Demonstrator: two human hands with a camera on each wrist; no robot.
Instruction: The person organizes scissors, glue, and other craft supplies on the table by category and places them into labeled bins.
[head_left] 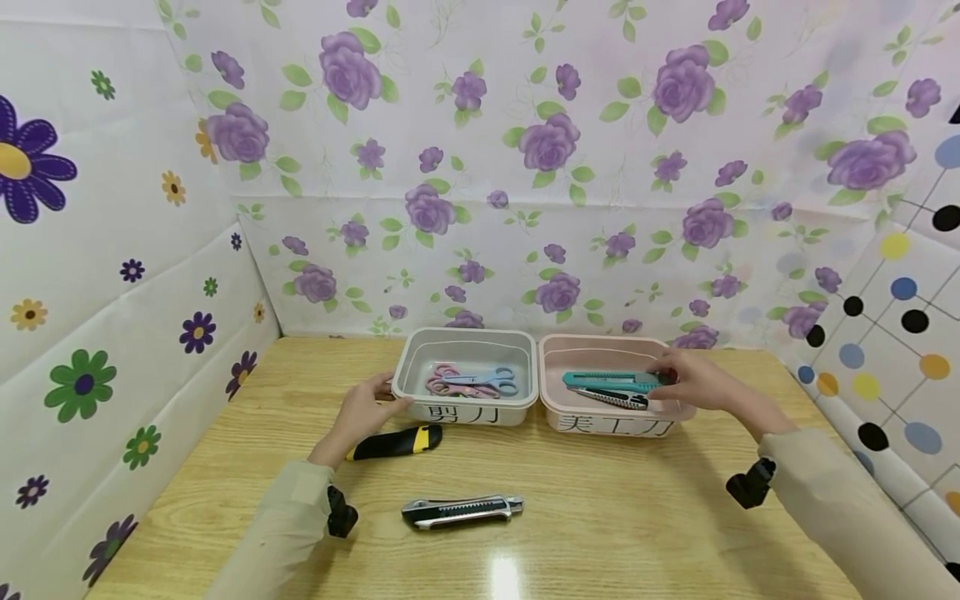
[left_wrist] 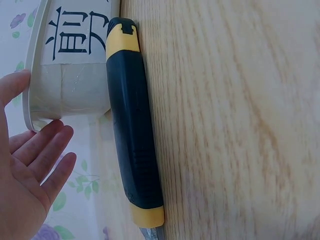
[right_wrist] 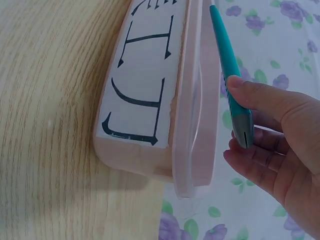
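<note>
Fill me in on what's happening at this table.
A person's right hand pinches a teal cutter over the pink bin, where another cutter lies. The left hand touches the end of the gray bin, which holds scissors. A black-and-yellow cutter and a black-and-silver cutter lie on the table.

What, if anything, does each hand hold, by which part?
Right hand: teal utility knife, near its gray end. Left hand: gray bin, by its rim corner.

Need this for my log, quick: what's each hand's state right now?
Left hand: open, touching the grey bin.
Right hand: closed, holding the teal cutter.
</note>
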